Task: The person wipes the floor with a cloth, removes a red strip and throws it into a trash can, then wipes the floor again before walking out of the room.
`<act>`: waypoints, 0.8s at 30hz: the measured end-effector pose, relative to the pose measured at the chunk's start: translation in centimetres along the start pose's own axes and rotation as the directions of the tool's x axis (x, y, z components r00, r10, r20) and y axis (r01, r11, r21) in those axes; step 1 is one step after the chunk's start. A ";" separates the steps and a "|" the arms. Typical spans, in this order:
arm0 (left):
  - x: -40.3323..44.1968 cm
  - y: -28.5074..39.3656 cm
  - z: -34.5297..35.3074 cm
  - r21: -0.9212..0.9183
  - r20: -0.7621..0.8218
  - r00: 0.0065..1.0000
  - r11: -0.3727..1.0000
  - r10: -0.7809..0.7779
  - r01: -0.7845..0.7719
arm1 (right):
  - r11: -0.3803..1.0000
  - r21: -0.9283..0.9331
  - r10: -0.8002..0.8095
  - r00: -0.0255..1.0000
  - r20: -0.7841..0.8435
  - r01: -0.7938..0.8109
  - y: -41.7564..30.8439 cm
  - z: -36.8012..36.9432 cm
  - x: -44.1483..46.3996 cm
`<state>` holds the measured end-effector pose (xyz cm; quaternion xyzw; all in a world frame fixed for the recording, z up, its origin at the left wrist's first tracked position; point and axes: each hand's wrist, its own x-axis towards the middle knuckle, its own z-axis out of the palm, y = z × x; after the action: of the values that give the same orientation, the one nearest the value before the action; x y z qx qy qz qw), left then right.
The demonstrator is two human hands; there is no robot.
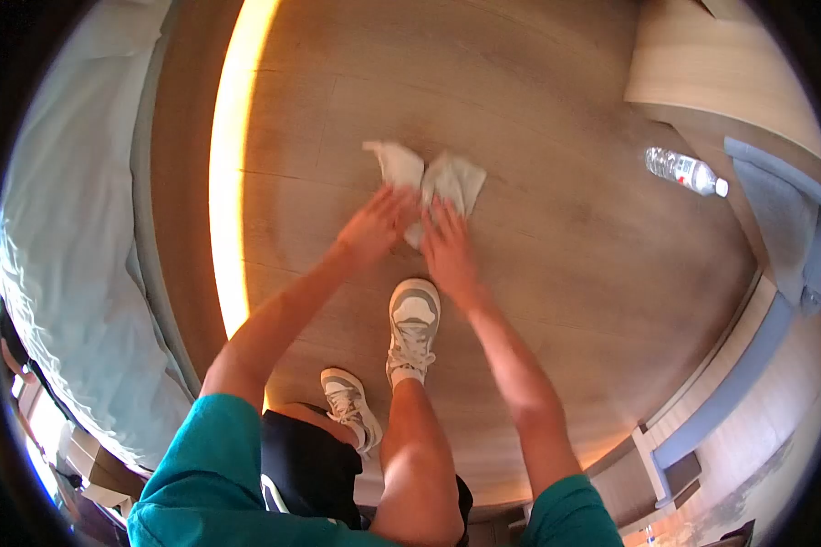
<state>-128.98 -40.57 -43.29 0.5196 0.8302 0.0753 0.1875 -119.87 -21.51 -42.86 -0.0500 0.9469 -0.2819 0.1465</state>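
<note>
A pale, wrinkled cloth (458, 182) lies on the wooden floor in front of my feet. Its left part (400, 166) looks whiter; whether this is one cloth or two I cannot tell. My left hand (379, 225) reaches its lower left side, with fingers stretched out and slightly blurred. Just right of it, my right hand (449, 251) rests its spread fingertips on the cloth's lower edge. A bit of pale cloth shows between the two hands. Both palms face down, and the cloth under the fingers is hidden.
A clear plastic bottle (686, 170) lies on its side at the right, near a grey-blue fabric (775, 205). On the left a bed with white bedding (73, 246) borders a glowing light strip (231, 182). My shoes (414, 319) stand just below the hands.
</note>
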 end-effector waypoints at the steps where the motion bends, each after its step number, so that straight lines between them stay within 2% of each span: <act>1: 2.1 -1.2 0.0 -0.040 -0.097 0.994 0.998 -0.043 0.039 | 0.999 -0.037 0.001 1.000 -0.020 -0.002 0.9 -1.3 2.1; 2: 4.5 -2.6 -0.2 -0.076 -0.195 0.977 0.994 -0.090 0.076 | 0.998 -0.055 -0.019 0.997 -0.072 0.015 2.3 -2.2 4.3; 3: 6.7 -3.7 -0.9 0.010 -0.207 0.973 0.994 -0.104 0.109 | 0.996 -0.076 -0.045 0.991 -0.125 0.035 3.7 -3.1 6.5; 4: 8.7 -4.6 -1.7 0.094 -0.218 0.968 0.985 -0.122 0.145 | 0.994 -0.109 -0.023 0.992 -0.126 0.009 4.5 -4.4 8.7; 6: 12.7 -6.9 -3.0 0.124 -0.226 0.962 0.975 -0.153 0.185 | 0.979 -0.204 0.006 0.992 -0.123 -0.031 6.3 -5.5 12.3; 8: 15.9 -10.5 -3.5 0.258 -0.178 0.980 0.957 -0.087 0.132 | 0.956 -0.288 0.018 0.993 -0.113 -0.050 8.4 -6.2 16.0; 12: 21.0 -14.3 -7.6 0.207 -0.134 0.980 0.963 -0.148 0.174 | 0.900 -0.419 0.108 0.993 -0.050 -0.119 10.9 -8.7 24.0; 14: 21.0 -14.5 -7.1 0.190 -0.157 0.959 0.946 -0.234 0.262 | 0.926 -0.360 0.100 0.993 -0.066 -0.117 10.3 -9.0 23.4; 15: 20.5 -14.1 -6.6 0.191 -0.154 0.958 0.944 -0.242 0.269 | 0.942 -0.314 0.096 0.991 -0.095 -0.121 10.0 -9.3 22.9; 17: 19.6 -13.3 -5.3 0.216 -0.229 0.949 0.939 -0.217 0.267 | 0.932 -0.355 0.040 0.992 -0.116 -0.080 9.9 -8.3 21.4; 18: 18.5 -12.5 -4.6 0.215 -0.225 0.948 0.938 -0.224 0.273 | 0.952 -0.301 0.012 0.987 -0.159 -0.060 9.3 -7.5 19.8; 21: 13.9 -8.2 -2.4 0.107 -0.235 0.966 0.985 -0.109 0.137 | 0.981 -0.192 -0.010 0.979 -0.202 -0.029 6.2 -5.5 11.4; 22: 11.6 -6.0 -1.4 0.045 -0.254 0.965 0.996 -0.064 0.079 | 0.986 -0.154 0.028 0.984 -0.178 -0.056 5.2 -4.7 8.2; 24: 7.2 -1.8 0.1 -0.096 -0.175 0.984 0.994 0.028 -0.045 | 0.994 -0.076 0.075 0.990 -0.115 -0.084 3.1 -1.8 0.9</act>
<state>-133.23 -35.00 -45.63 0.5162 0.8289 0.1650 0.1390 -121.31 -18.16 -43.33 -0.0020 0.9654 -0.2398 0.1022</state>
